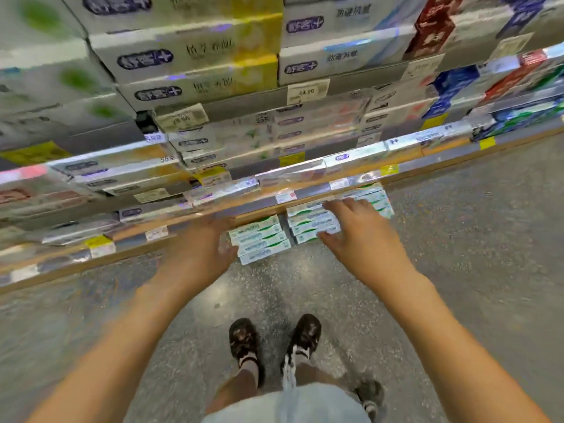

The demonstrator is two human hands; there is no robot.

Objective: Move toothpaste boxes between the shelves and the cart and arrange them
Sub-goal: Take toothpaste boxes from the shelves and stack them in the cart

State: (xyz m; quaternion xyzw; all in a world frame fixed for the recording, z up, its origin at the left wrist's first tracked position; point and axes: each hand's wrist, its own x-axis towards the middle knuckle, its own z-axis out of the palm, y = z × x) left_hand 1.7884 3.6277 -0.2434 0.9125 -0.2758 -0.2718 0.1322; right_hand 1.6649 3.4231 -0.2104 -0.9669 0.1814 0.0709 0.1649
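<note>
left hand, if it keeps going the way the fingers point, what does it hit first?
Most likely the left stack of green-and-white toothpaste boxes: the left hand points up and right, fingertips already at that stack's left end. Contact is unclear through motion blur. The right hand rests on the neighbouring stack.

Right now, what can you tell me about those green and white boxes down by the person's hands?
The green and white toothpaste boxes are long, flat cartons, seemingly glossy cardboard, white with green swooshes; the print is too blurred to read. They lie flat in side-by-side stacks at the bottom of the shelves, just above the speckled floor. The left hand is at the left end of one stack. The right hand rests spread over the next stack, fingers on top, thumb at its front edge.
</note>
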